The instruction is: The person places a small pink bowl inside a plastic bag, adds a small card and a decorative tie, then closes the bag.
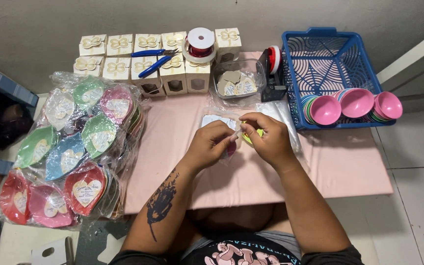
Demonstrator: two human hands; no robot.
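My left hand (pixel 213 143) and my right hand (pixel 266 137) meet over the middle of a low table with a pink cloth (pixel 349 167). Together their fingertips pinch a small wrapped item (pixel 248 134), yellow-green where it shows between the hands, with clear plastic around it. A bit of dark pink shows under my left hand. A clear plastic bag with a white card (pixel 217 119) lies just beyond the hands. My left forearm bears a dark tattoo.
A blue basket (pixel 320 49) at the right holds stacks of pink and coloured bowls (pixel 357 103). Behind stand white bow-topped boxes (pixel 119 44), blue pliers (pixel 153 61), a red ribbon spool (pixel 200 41), a clear tub of cards (pixel 236 81) and a tape dispenser (pixel 273 68). Bagged heart-shaped dishes (pixel 69 152) are piled left.
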